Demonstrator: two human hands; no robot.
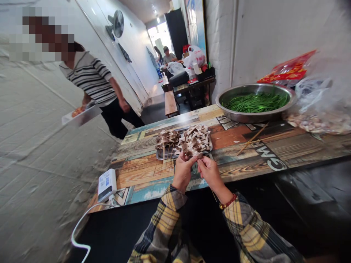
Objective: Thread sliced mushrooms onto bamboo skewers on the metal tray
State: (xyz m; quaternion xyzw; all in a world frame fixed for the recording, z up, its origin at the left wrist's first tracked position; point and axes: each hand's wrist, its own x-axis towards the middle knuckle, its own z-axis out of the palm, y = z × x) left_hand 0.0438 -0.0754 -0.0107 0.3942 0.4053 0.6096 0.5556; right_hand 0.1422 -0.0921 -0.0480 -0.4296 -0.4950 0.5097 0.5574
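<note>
Close together at the near edge of a metal tray (159,156) are my two hands. My left hand (182,172) is closed on a brownish oyster mushroom (189,149). Pinched fingers of my right hand (210,173) meet it from the right; a thin bamboo skewer (213,195) shows below that hand, its upper part hidden by the fingers. On the tray's right lies a heap of loose oyster mushrooms (197,133). Mushrooms on skewers (167,138) lie at its left, their sticks pointing toward me.
A steel basin (252,117) of green chives (257,103) stands at the back right, beside plastic bags (323,117). Loose skewers (253,138) lie on the wood-patterned table (148,164). A white device (107,185) with a cable sits front left. Another person (94,82) carries a white tray (82,116).
</note>
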